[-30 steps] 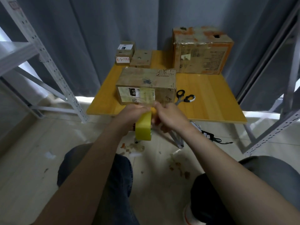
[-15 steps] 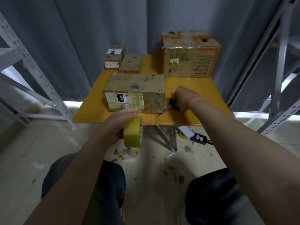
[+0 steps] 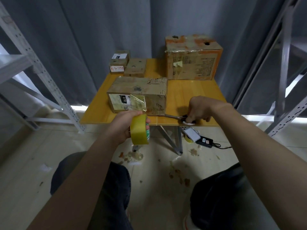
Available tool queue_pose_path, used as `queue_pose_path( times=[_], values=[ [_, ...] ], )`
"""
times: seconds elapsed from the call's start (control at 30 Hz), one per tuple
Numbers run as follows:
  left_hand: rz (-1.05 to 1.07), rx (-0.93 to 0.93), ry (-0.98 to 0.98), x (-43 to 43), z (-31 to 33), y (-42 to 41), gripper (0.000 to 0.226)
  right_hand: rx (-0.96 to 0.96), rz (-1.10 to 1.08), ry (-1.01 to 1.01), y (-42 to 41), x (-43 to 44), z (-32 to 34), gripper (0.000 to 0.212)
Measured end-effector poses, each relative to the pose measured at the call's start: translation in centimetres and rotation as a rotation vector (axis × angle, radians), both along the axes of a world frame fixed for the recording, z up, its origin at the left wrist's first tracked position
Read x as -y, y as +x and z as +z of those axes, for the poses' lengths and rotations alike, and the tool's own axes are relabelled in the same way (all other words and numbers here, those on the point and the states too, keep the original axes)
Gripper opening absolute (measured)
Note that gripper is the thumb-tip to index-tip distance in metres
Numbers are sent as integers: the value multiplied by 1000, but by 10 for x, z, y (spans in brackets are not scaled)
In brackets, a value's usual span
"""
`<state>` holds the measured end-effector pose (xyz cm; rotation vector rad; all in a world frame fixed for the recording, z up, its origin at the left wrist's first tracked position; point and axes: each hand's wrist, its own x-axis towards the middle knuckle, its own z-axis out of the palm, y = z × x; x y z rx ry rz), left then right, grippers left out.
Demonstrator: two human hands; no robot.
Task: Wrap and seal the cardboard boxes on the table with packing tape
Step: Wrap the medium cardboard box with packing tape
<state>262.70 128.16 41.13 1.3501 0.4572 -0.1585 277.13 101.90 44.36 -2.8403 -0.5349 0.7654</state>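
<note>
the left hand (image 3: 123,128) has its grip curled round a yellow packing tape roll (image 3: 138,130), thumb on top and fingers through the core. the roll stands on edge just in front of the worktop (image 3: 191,97), its flat sides facing left and right. a clear strip of tape (image 3: 136,103) runs up from it to the labelled front face of the nearest cardboard box (image 3: 139,87).

that box lies with its long axis left to right, label side towards the person.

the right hand (image 3: 199,108) rests at the near edge of the worktop, its grip closed on the handles of the scissors (image 3: 174,117). the scissors lie nearly flat, long axis left to right, blades pointing left at the box's lower right corner.

a large worn box (image 3: 191,63) stands at the back right. a small flat box (image 3: 135,68) and two stacked small boxes (image 3: 118,63) sit at the back left.
</note>
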Motion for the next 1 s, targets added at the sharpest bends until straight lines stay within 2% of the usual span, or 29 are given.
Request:
queue_pose_path(
  times=[0.13, 0.3, 0.7, 0.87, 1.0],
  values=[
    [43, 10, 3, 5, 3, -4, 20, -337, 18, -34, -6, 14, 19, 23],
    [67, 18, 31, 4, 4, -11, 24, -525, 30, 94, -29, 9, 48, 41],
    [52, -4, 72, -6, 10, -20, 28, -431, 107, 160, -48, -60, 69, 73],
    [51, -22, 89, -9, 9, -17, 27, -364, 149, 224, -44, -78, 66, 66],
    [62, -45, 81, -10, 7, -13, 25, -391, 162, 255, -41, -85, 62, 40]
  ],
)
